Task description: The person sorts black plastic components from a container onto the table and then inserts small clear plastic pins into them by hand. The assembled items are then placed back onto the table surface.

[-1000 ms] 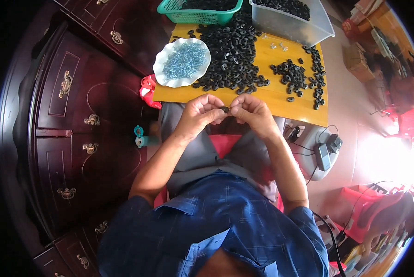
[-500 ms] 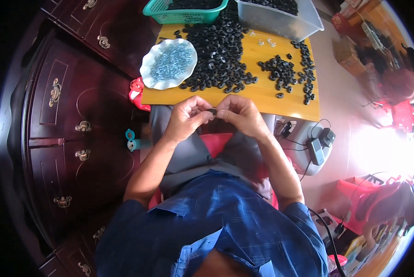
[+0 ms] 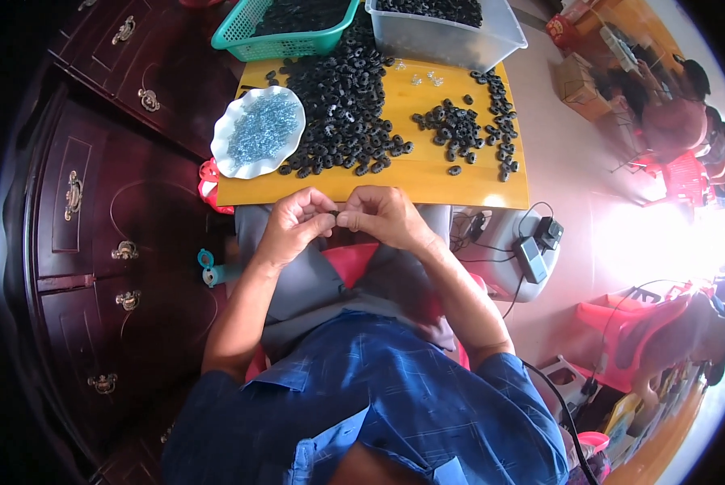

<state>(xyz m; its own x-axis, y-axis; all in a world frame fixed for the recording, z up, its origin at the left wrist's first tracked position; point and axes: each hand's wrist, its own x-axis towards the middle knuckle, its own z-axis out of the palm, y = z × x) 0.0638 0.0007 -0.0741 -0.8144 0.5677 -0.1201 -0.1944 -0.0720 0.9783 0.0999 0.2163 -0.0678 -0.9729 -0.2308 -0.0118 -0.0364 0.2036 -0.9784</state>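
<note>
My left hand [image 3: 298, 226] and my right hand [image 3: 385, 218] meet over my lap, just in front of the table's near edge. Fingertips of both pinch one small black piece [image 3: 336, 216], mostly hidden by the fingers. Beyond them, a heap of black oval pieces with holes [image 3: 338, 113] covers the middle-left of the yellow table [image 3: 427, 182]. Left of the heap stands a white wavy-rimmed plate [image 3: 253, 171] full of thin, shiny, bluish-silver bits [image 3: 261, 129]. A smaller cluster of black pieces [image 3: 457, 128] and a line of them [image 3: 504, 121] lie on the right.
At the far edge stand a green basket [image 3: 289, 46] and a clear plastic bin [image 3: 451, 46], both holding black items. A few silvery bits [image 3: 433, 78] lie near the bin. Dark wooden cabinets [image 3: 71, 242] flank my left; a corded black device [image 3: 532, 259] sits at right.
The whole view has shifted, so table and hands appear further left and slightly lower. Both hands still pinch the small black piece together.
</note>
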